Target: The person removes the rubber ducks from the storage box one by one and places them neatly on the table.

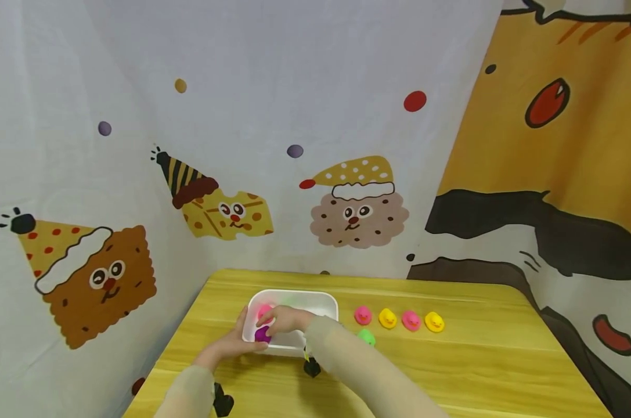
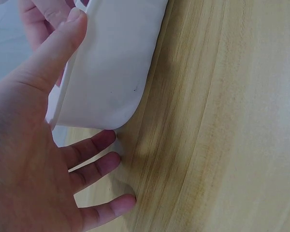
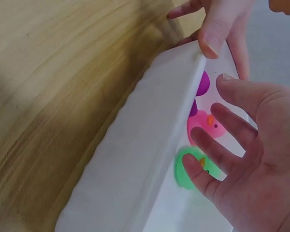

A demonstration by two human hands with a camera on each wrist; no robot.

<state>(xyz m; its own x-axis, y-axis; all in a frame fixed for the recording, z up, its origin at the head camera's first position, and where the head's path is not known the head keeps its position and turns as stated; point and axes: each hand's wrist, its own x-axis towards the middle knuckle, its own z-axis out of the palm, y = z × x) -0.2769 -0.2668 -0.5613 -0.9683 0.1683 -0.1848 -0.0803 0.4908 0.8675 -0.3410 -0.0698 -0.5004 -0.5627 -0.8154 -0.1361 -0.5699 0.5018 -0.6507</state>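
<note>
White plastic forms the open bin [image 1: 310,350] on the wood-grain table [image 1: 482,342] in the head view. The left hand [image 1: 233,343] braces its corner at eight o'clock, thumb along the near rim. The right hand [image 1: 290,319] reaches inside, loosely bent fingers pointing to nine o'clock, close to a pink rubber duck [image 1: 264,310] and a purple toy [image 1: 261,335]. At three o'clock from the bin, two pink ducks [image 1: 363,315] [image 1: 411,320] alternate with two yellow ducks [image 1: 388,318] [image 1: 434,321]; a green duck [image 1: 366,337] sits at six o'clock from the nearest pink one, partly behind the right sleeve [image 1: 346,360].

In the left wrist view, the left thumb lies over the bin's rim while three nearly straight, spread fingers point to two o'clock, the uppermost by the bin's end wall.

In the right wrist view, the right hand is well spread, its fingers gripping nothing. Within the bin, a second green duck [image 3: 182,172] lies at nine o'clock from that palm, the pink duck at ten, the purple toy nearer eleven.
</note>
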